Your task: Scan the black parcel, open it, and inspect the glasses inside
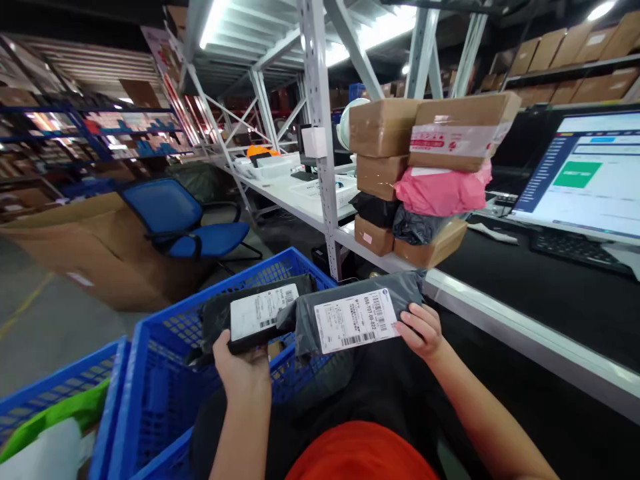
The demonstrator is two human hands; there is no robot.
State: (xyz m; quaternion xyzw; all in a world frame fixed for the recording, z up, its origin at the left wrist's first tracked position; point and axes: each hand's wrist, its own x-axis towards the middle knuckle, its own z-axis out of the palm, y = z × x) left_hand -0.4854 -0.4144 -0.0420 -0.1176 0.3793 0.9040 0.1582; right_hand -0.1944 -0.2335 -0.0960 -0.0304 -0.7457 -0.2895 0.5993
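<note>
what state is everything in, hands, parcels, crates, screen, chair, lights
left hand: gripping black parcel
black parcel: wrapped, labelled, held up
right hand: gripping grey parcel
grey parcel: wrapped, labelled, tilted
larger blue crate: open-topped
lower-left crate: open-topped, holding items
parcel stack: piled up
screen: on
blue chair: upright, unoccupied
ceiling light: lit

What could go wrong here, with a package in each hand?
The dark package in the left hand could slip into the blue crate below, since that hand grips one end. The grey package in the right hand overlaps it, so one may snag the other. The stacked parcels look uneven and might topple if bumped.
</note>
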